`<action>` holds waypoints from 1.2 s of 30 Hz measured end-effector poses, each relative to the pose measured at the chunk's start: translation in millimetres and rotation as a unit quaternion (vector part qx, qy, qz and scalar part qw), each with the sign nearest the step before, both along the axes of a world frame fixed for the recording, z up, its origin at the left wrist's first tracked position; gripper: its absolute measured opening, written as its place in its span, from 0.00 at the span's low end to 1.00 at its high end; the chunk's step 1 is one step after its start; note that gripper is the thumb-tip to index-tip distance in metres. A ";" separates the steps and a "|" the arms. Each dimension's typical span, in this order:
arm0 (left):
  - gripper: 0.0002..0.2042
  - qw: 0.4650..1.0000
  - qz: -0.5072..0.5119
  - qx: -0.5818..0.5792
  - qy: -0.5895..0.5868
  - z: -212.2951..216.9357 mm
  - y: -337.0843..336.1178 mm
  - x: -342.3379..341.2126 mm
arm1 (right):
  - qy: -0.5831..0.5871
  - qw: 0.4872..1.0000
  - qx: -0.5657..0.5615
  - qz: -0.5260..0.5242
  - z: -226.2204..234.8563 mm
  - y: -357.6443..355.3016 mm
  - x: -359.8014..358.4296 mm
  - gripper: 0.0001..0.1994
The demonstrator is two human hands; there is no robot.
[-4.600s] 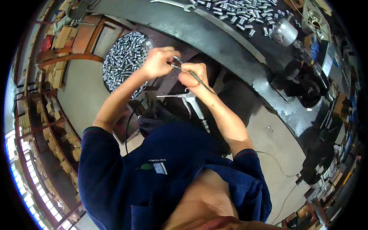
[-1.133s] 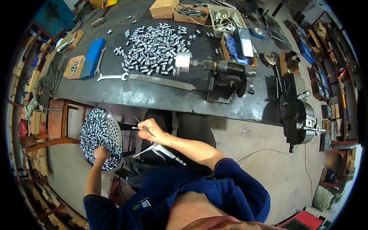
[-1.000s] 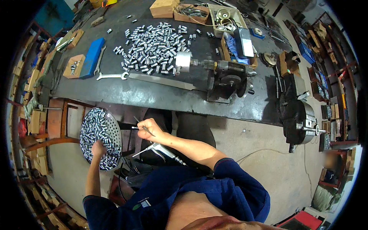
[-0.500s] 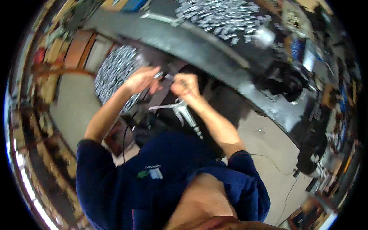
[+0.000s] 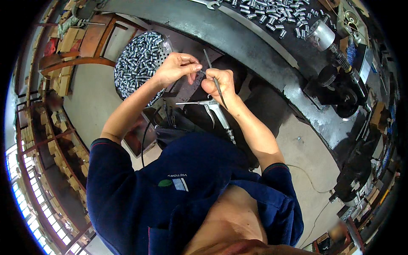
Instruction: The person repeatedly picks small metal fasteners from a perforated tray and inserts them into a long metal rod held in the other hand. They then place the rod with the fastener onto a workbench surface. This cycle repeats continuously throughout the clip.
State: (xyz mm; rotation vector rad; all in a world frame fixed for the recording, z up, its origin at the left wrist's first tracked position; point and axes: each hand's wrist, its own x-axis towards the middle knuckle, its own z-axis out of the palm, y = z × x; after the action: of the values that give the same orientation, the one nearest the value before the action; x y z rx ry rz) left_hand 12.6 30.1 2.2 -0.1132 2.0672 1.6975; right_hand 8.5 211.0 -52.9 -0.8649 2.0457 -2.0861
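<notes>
A: Since a second ago our left hand (image 5: pixel 176 70) has come out of the tray (image 5: pixel 165 49) and up close to our right hand (image 5: pixel 220 83); our view has swung too, so the bench (image 5: pixel 238 40) now slants across the top.

B: How are we gripping?

A: Our right fist is closed around the dark rod (image 5: pixel 207 58), whose ends stick out beyond it, one up toward the bench, one down along our wrist. Our left thumb and forefinger are nearly together at the tips. Whether they pinch anything, we cannot tell; a thin bit shows between the hands, too small to make out.

B: And the sleeves (image 5: pixel 138 68)?

A: They fill most of the tray, left of our hands. We also see loose sleeves (image 5: pixel 276 17) on the bench, between the wrench (image 5: pixel 209 4) and the machine (image 5: pixel 338 91).

B: What lies just below our hands?

A: The air gun (image 5: pixel 220 115), its nozzle pointing left.
</notes>
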 end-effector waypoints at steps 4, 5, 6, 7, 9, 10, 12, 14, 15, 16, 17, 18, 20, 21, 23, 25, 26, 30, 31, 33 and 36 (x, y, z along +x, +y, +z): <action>0.11 0.996 0.011 0.086 0.035 -2.4 2.4 0.4 | -0.027 0.999 -0.019 -0.030 0.0 -2.1 0.3 0.14; 0.11 0.994 0.028 0.107 0.017 -0.4 4.4 0.7 | -0.026 0.998 -0.035 -0.041 1.3 -2.7 0.1 0.14; 0.11 0.991 0.045 0.126 0.001 1.8 5.2 0.8 | -0.034 0.998 -0.036 -0.040 1.2 -3.2 -0.4 0.14; 0.11 0.992 0.032 0.121 -0.004 0.6 4.9 0.8 | -0.042 0.998 -0.038 -0.039 -0.4 -3.4 -0.4 0.14; 0.11 0.994 0.006 0.112 -0.013 -3.5 3.0 0.2 | -0.057 0.997 -0.042 -0.037 -5.6 -4.2 -0.9 0.14; 0.11 0.991 0.003 0.135 -0.013 -1.5 1.7 -0.4 | -0.092 0.995 -0.045 -0.016 -7.2 -4.0 -1.7 0.12; 0.10 0.998 0.008 0.046 0.050 0.6 -7.3 -4.6 | -0.168 0.981 -0.095 0.005 -0.5 -1.8 0.6 0.10; 0.09 0.989 0.043 -0.096 0.105 -0.8 -18.4 -9.2 | -0.207 0.970 -0.123 0.027 4.1 0.3 1.0 0.08; 0.08 0.950 0.007 -0.281 0.132 0.2 -26.9 -11.8 | -0.203 0.970 -0.132 0.038 5.7 0.2 2.8 0.09; 0.08 0.915 0.001 -0.341 0.218 -3.3 -33.7 -12.6 | -0.199 0.969 -0.140 0.049 8.4 0.5 5.4 0.09; 0.09 0.868 -0.005 -0.396 0.300 -7.1 -38.8 -12.6 | -0.196 0.967 -0.149 0.059 11.2 0.6 6.9 0.09; 0.09 0.858 -0.008 -0.412 0.307 -8.5 -40.3 -13.1 | -0.172 0.972 -0.136 0.080 13.3 3.3 7.3 0.09; 0.09 0.837 -0.015 -0.442 0.321 -9.2 -42.0 -13.5 | -0.161 0.971 -0.147 0.097 13.8 1.9 8.9 0.08; 0.09 0.838 -0.022 -0.444 0.316 -9.8 -41.0 -13.4 | -0.155 0.971 -0.151 0.104 13.5 1.7 9.5 0.08; 0.10 0.838 -0.037 -0.449 0.308 -9.4 -37.3 -12.9 | -0.176 0.967 -0.148 0.110 13.3 1.9 10.1 0.09; 0.10 0.829 -0.049 -0.465 0.307 -8.2 -32.1 -12.5 | -0.191 0.964 -0.145 0.116 14.6 3.0 7.2 0.09; 0.10 0.825 -0.055 -0.461 0.323 -11.7 -32.6 -9.9 | -0.222 0.957 -0.149 0.113 14.5 0.7 9.3 0.09; 0.12 0.809 -0.094 -0.445 0.372 -10.3 -20.3 -10.8 | -0.212 0.960 -0.133 0.125 11.0 1.0 4.0 0.11; 0.13 0.798 -0.106 -0.437 0.402 -11.0 -16.0 -10.9 | -0.188 0.971 -0.104 0.109 11.2 -0.7 3.7 0.08; 0.11 0.815 -0.132 -0.402 0.395 -8.0 -2.8 -7.8 | -0.089 0.991 -0.068 0.077 -1.3 -6.9 1.1 0.09; 0.13 0.799 -0.144 -0.420 0.406 -6.5 4.3 -10.2 | 0.007 0.999 -0.042 0.025 -6.5 -9.1 -2.0 0.10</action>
State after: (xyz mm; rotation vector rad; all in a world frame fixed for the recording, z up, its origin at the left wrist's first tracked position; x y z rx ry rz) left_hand 2.4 34.3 -4.3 0.7432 3.1116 0.5222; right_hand 6.5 201.9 -59.4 -0.9353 1.9341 -2.1587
